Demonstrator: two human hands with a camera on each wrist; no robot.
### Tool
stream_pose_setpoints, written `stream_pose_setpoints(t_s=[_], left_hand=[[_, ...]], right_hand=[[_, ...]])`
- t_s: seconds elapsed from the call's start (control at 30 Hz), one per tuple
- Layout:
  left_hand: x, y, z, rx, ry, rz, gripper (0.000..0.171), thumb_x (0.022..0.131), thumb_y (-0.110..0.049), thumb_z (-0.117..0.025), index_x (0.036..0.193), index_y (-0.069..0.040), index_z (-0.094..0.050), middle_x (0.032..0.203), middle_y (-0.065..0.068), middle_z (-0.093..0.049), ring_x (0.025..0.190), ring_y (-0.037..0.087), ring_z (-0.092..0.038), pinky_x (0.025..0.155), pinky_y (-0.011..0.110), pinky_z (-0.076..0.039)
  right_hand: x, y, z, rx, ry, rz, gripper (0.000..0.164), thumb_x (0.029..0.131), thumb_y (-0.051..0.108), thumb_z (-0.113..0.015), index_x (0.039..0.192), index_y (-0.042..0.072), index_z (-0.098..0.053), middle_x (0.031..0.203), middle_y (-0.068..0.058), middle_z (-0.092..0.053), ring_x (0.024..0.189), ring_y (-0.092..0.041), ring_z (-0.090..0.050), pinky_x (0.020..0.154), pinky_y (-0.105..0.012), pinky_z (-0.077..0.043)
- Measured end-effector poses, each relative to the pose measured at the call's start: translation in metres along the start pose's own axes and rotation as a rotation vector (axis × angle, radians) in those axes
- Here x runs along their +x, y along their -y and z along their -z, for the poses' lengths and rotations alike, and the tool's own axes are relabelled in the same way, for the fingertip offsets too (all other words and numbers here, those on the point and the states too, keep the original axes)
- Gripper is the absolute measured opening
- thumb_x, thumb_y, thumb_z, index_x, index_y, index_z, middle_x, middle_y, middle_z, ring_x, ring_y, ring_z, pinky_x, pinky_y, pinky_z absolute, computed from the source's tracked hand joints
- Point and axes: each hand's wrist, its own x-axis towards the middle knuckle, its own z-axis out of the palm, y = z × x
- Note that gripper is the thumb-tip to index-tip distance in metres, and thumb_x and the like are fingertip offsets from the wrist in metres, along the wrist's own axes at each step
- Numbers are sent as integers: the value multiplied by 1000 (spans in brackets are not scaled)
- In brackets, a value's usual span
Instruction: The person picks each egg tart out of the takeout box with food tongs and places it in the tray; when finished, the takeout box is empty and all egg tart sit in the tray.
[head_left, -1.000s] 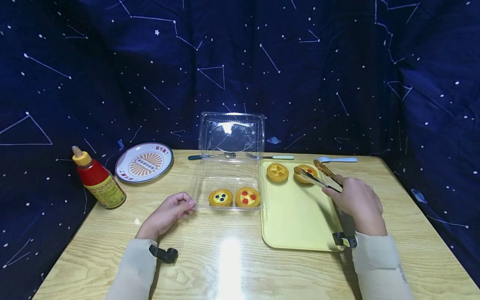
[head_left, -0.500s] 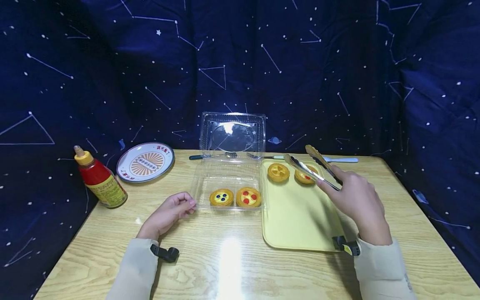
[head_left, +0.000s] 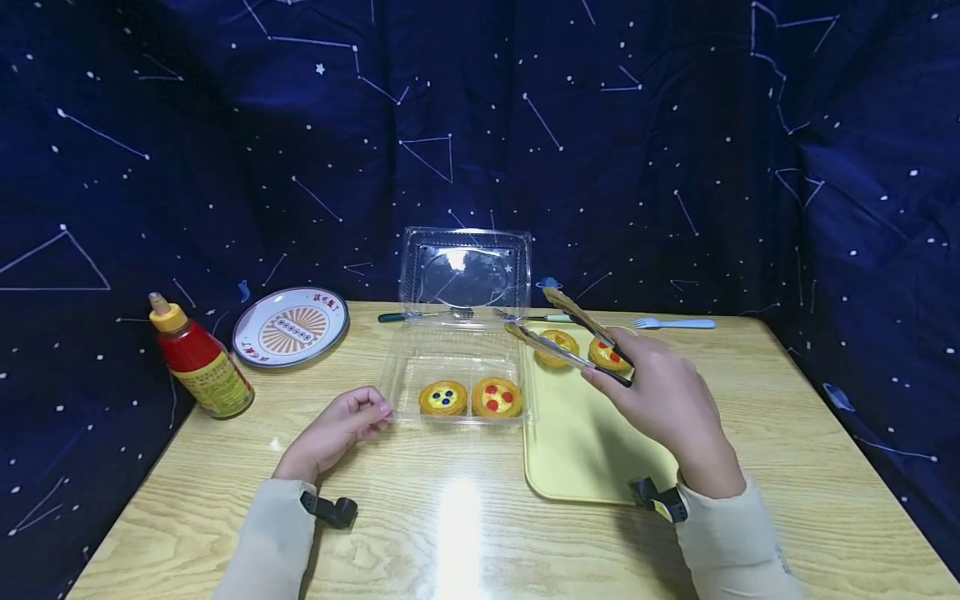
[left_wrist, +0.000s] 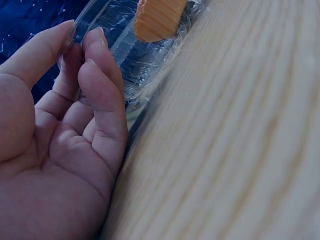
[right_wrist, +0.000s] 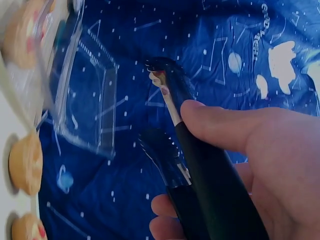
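My left hand (head_left: 341, 429) pinches the front left edge of a clear plastic container (head_left: 431, 362) whose lid stands up at the back. In it sit an egg tart with blue dots (head_left: 443, 398) and one with red dots (head_left: 497, 397). My right hand (head_left: 667, 408) holds food tongs (right_wrist: 207, 165) with black grips, their jaws apart and nothing between them. In the head view, the tips hang near the container's right rear corner. On the yellow tray (head_left: 592, 450) lie a plain-topped tart (head_left: 558, 337) and a red-dotted tart (head_left: 609, 357), the latter partly hidden by my hand.
A red sauce bottle (head_left: 198, 358) and a white patterned plate (head_left: 292, 327) stand at the left. Behind the container and tray lie a dark-handled utensil (head_left: 392, 317), a pale-green-handled utensil (head_left: 558, 317) and a blue fork (head_left: 678, 323). A dark starry curtain (head_left: 480, 125) hangs behind the table.
The tongs have opened off the red-dotted tart on the tray, risen and moved left with my right hand toward the container. My left hand has stayed at the container's edge.
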Motion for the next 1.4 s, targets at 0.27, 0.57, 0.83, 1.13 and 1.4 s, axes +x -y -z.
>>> stream_pose_setpoints(t_s=[0.27,0.57,0.83,1.13,1.4], left_hand=[[0,-1,-1,-5,14,-2,14,101,-17,-57,91,-7,-56,93,5,-59,85,16,-56,73,28,-46],[1,0,-1,-17,22,-5,14,101,-15,-56,92,-5,-56,92,5,-59,85,17,-56,72,28,-46],[2,-2,1,-12,14,-8,15,101,-15,-57,91,-5,-56,91,5,-59,84,17,-56,71,28,-46],[1,-3,4,-13,16,-13,15,101,-16,-57,92,-4,-55,92,5,-58,84,17,-56,71,27,-46],[1,-2,3,-19,16,-10,15,101,-16,-57,90,-6,-56,92,5,-59,85,17,-56,72,27,-46]], right_hand=[[9,26,-10,8,42,62,64,89,43,-73,139,9,-52,105,-13,-66,84,-31,-61,64,-49,-48],[15,43,-27,30,144,86,65,92,43,-68,144,10,-47,136,-15,-57,117,-39,-57,88,-58,-47],[19,47,-46,-5,192,168,62,91,49,-68,138,10,-56,125,-15,-64,103,-35,-65,80,-52,-52],[22,51,-66,-72,224,270,58,90,45,-70,135,11,-60,122,-12,-65,92,-32,-67,70,-47,-54],[18,51,-75,-104,283,292,56,91,49,-67,134,14,-61,118,-8,-67,93,-29,-67,71,-46,-54]])
